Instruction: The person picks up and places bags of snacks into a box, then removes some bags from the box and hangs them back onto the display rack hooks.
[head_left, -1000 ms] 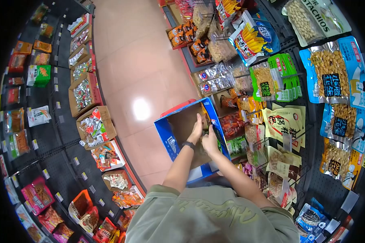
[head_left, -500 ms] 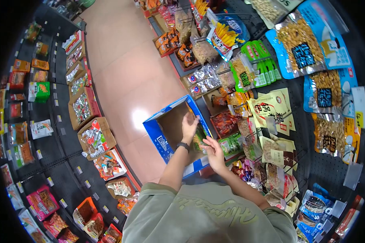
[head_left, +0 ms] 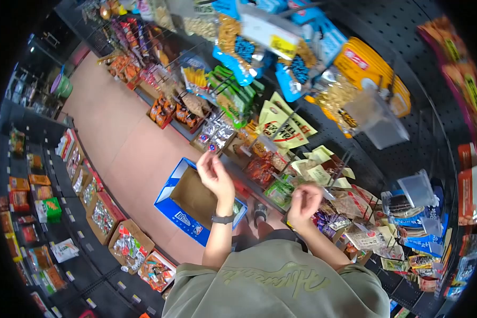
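Note:
My left hand (head_left: 215, 175), a dark band on its wrist, is raised over the right side of a blue cardboard box (head_left: 177, 215). Its fingers are loosely bent and apart, with nothing visible in them. The box stands on the floor; its brown inside shows, and a green-and-yellow pack (head_left: 239, 211) lies at its right side, partly hidden by my forearm. Near the shelf front, my right hand (head_left: 306, 204) has curled fingers smeared by motion; whether it holds anything I cannot make out. Green packs (head_left: 279, 192) and purple-wrapped packs (head_left: 329, 221) are close to it.
Hanging snack bags, including cream-coloured bags (head_left: 283, 124) and a yellow bag (head_left: 368, 69), stick out on hooks at the right. Open cartons of snacks (head_left: 130, 245) line the left shelf. The tiled aisle floor (head_left: 127, 127) runs between, with a green bucket (head_left: 62, 86) far off.
The view has swung toward the right-hand shelf. Both hands have come up from the box and apart, the right hand toward the shelf. The box appears farther left and lower.

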Tool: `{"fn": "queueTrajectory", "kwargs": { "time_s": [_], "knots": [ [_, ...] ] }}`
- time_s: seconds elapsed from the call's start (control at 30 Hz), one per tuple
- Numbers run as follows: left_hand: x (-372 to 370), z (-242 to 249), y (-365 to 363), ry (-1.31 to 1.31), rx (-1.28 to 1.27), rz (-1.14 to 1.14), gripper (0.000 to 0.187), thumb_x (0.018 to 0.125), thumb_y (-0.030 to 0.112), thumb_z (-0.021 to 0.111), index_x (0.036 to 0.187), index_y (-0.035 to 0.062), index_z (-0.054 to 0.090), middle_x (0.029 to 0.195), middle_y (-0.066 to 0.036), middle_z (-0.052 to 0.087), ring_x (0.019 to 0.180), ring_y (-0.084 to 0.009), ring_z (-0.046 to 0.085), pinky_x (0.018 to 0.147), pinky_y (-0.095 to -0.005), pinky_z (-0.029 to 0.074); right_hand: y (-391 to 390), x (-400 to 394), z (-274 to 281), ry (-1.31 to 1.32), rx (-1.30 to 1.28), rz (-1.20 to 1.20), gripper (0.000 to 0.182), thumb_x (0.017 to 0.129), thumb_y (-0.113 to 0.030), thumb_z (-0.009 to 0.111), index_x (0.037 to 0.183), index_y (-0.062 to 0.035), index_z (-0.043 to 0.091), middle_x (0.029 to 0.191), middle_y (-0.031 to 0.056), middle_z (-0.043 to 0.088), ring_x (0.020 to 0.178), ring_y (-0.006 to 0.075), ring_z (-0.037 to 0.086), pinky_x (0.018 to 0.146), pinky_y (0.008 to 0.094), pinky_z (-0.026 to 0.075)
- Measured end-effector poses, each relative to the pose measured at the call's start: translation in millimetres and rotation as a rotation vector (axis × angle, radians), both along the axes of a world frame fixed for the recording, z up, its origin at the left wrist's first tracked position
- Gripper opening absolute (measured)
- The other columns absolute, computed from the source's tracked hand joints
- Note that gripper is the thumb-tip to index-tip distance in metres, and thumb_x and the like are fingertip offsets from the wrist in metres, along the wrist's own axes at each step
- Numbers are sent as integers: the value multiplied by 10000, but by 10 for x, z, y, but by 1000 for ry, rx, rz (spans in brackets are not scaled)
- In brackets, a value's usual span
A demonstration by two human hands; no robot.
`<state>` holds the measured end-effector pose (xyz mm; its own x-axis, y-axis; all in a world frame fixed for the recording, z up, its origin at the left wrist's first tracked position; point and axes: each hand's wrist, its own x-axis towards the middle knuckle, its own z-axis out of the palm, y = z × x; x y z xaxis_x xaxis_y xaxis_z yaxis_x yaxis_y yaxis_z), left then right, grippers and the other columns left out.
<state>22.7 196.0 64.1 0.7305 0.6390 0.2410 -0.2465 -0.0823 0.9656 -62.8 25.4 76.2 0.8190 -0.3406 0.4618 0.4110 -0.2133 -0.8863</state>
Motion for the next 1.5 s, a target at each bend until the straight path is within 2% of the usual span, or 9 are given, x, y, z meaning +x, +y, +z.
{"fn": "queueTrajectory", "kwargs": {
  "time_s": [0.17, 0.23, 0.37, 0.53, 0.8, 0.93, 1.03, 1.17, 1.5],
  "knots": [
    [320, 663, -841, -152, 218, -428, 319, 838, 39, 558, 1138, -11, 461, 1025, -98, 543, 960, -164, 537, 839, -289, 435, -590, 550, 735, -159, -71, -290, 372, 875, -13, 476, 1215, 1, 325, 1231, 176, 418, 1123, 216, 446, 969, 340, 338],
    [513, 812, -1150, -253, 292, -487, 410, 784, 76, 628, 1144, -22, 459, 1102, -170, 516, 1034, -277, 514, 904, -353, 393, -776, 691, 957, -126, -117, -286, 450, 877, -15, 472, 1283, 6, 281, 1331, 189, 335, 1196, 241, 394, 1019, 370, 286],
    [723, 962, -1506, -294, 337, -565, 570, 760, 119, 668, 1223, -26, 369, 1201, -184, 435, 1115, -295, 434, 954, -368, 333, -889, 904, 1124, -183, 18, -334, 385, 865, -55, 513, 1218, 30, 383, 1159, 168, 488, 1088, 229, 469, 965, 358, 339],
    [794, 1008, -1670, -292, 319, -593, 695, 716, 118, 720, 1264, -34, 321, 1189, -178, 442, 1106, -252, 432, 969, -350, 316, -940, 921, 1354, -107, -256, -396, 170, 862, -29, 530, 1024, 15, 505, 978, 121, 582, 909, 166, 552, 833, 282, 424],
    [682, 1004, -1576, -228, 262, -692, 782, 691, 93, 735, 1325, -27, 294, 1193, -124, 475, 1095, -204, 455, 956, -318, 346, -879, 919, 1427, -227, 190, -278, 225, 830, 5, 568, 1013, -11, 438, 797, 25, 499, 710, 76, 477, 652, 203, 385],
    [500, 1007, -1479, -224, 92, -742, 755, 695, 31, 713, 1324, -33, 301, 1202, -109, 475, 1089, -194, 467, 965, -324, 345, -878, 864, 1469, -58, -41, -128, 74, 874, -56, 524, 922, -1, 515, 815, 24, 484, 710, 68, 442, 643, 202, 361],
    [423, 1038, -1331, -219, 20, -745, 729, 673, 11, 723, 1294, -16, 344, 1175, -103, 461, 1077, -195, 472, 940, -326, 375, -834, 855, 1414, -214, -136, -137, 85, 828, -65, 568, 855, 14, 556, 782, 101, 525, 711, 198, 512, 662, 308, 416],
    [282, 1206, -1139, -155, 115, -682, 744, 633, 51, 765, 1267, -7, 380, 1130, -89, 456, 1050, -191, 474, 916, -318, 389, -781, 812, 1344, -345, -116, -25, 40, 870, -17, 504, 892, 3, 531, 846, 50, 501, 748, 97, 471, 681, 224, 372],
    [80, 1253, -910, -113, 181, -624, 818, 594, 35, 785, 1281, -9, 345, 1194, -82, 466, 1096, -177, 455, 961, -308, 344, -661, 659, 1237, -373, -25, 82, 88, 855, -26, 527, 925, 25, 544, 976, 96, 540, 887, 146, 518, 798, 274, 403]
  ]
}}
